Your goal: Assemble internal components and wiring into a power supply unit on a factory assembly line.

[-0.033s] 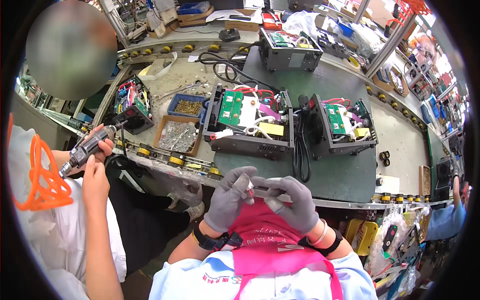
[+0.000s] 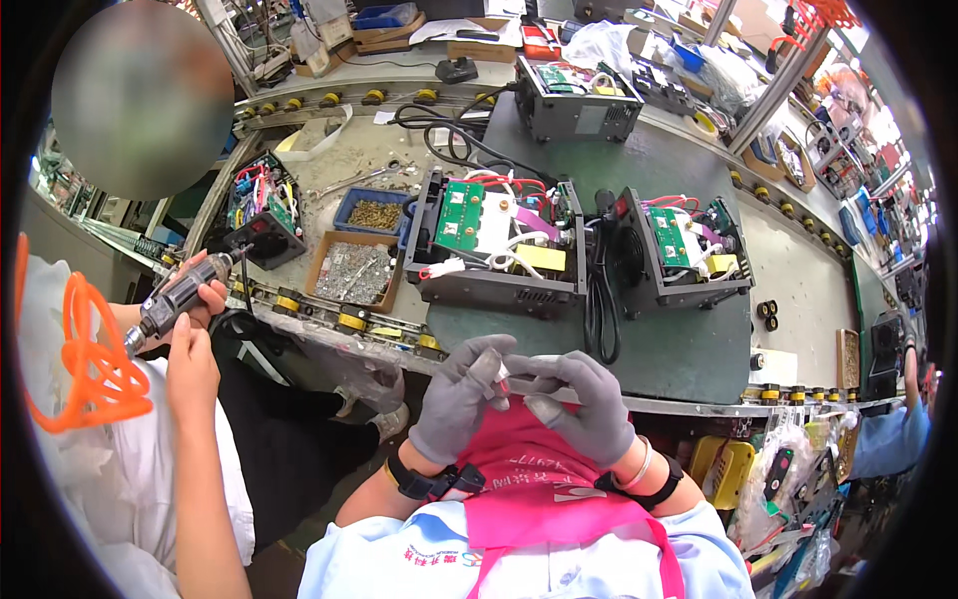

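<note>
On my feed, at the lower centre of the frame, the left hand (image 2: 457, 391) pinches a small red-and-white piece (image 2: 502, 380) between closed fingers. The right hand (image 2: 591, 409) curls loosely beside it; whether it grips anything, I can't tell. I judge the piece not yet fitted. Mid-frame, the big unit (image 2: 499, 290) and small unit (image 2: 689, 293) stand uncovered, green boards (image 2: 460, 213) in place, boxy dark cases on a smooth green mat (image 2: 689, 354). Soft grey gloves (image 2: 604, 434).

From the head of the person (image 2: 544, 499), the camera looks down, close over the near edge of the tabletop (image 2: 689, 349).
</note>
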A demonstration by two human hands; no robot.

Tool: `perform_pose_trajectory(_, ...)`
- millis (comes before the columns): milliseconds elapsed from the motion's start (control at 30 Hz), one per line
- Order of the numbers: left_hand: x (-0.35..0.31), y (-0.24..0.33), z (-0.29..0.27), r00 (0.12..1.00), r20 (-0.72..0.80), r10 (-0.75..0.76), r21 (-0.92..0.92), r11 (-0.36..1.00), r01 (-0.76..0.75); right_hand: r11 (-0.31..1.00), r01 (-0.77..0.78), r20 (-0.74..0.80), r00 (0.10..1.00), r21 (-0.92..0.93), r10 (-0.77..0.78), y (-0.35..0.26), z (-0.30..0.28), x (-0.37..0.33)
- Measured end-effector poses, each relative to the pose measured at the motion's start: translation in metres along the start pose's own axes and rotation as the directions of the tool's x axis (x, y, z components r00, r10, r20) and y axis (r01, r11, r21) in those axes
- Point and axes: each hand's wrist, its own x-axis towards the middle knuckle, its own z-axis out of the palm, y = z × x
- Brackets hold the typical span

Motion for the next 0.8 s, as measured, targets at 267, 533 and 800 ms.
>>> perform_pose_trajectory(267, 0.012, 0.008, 0.026, 0.997, 0.08, -0.004, 0.108, 0.994, -0.005, 0.961, 0.162, -0.07, 0.981, -0.226, -0.181, 0.002, -0.021, 0.0)
perform_pose_trajectory(533, 0.066, 0.014, 0.08, 0.973, 0.224, 0.057, 0.288, 0.95, -0.122, 0.884, -0.064, -0.384, 0.914, -0.463, -0.135, 0.015, -0.137, 0.007)
perform_pose_trajectory(800, 0.12, -0.015, 0.124, 0.957, 0.219, 0.188, 0.323, 0.912, -0.253, 0.768, -0.039, -0.099, 0.995, -0.639, -0.033, 0.068, -0.21, 0.035)
